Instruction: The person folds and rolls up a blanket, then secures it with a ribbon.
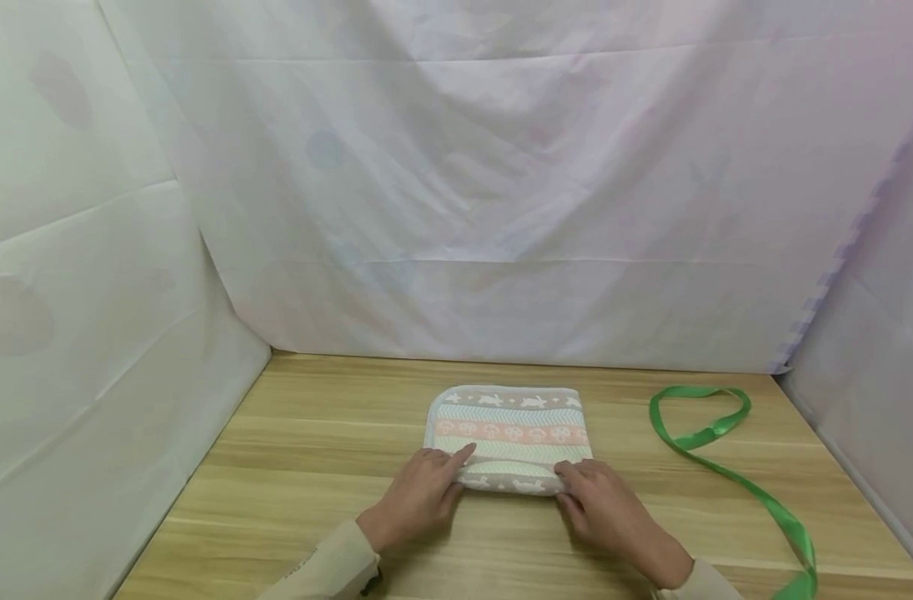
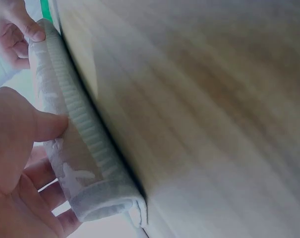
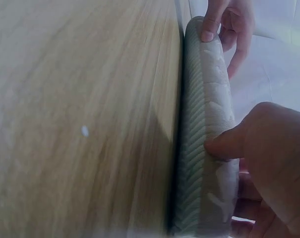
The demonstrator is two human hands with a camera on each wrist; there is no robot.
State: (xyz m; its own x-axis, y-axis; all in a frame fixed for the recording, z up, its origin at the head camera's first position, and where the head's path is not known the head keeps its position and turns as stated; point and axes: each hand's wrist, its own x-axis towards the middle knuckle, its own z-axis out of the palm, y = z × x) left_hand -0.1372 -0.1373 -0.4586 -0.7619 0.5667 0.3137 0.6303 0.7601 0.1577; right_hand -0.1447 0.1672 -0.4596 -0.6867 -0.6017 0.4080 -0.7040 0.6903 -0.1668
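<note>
A striped cloth (image 1: pixel 512 433) with white rabbits and mushrooms lies on the wooden table, its near edge rolled into a thick fold. At the left end of that roll, my left hand (image 1: pixel 420 493) grips it with the thumb on the near side and fingers over the top. My right hand (image 1: pixel 609 508) holds the right end the same way. In the left wrist view the roll (image 2: pixel 80 148) shows a rounded, layered end beside the left thumb. The right wrist view has the right thumb pressed on the roll (image 3: pixel 209 124).
A long green ribbon (image 1: pixel 734 475) lies in a loose curl on the right side of the table (image 1: pixel 313 433). White curtains (image 1: pixel 501 208) hang behind the table and at both sides. A small white speck (image 3: pixel 85 131) is on the wood.
</note>
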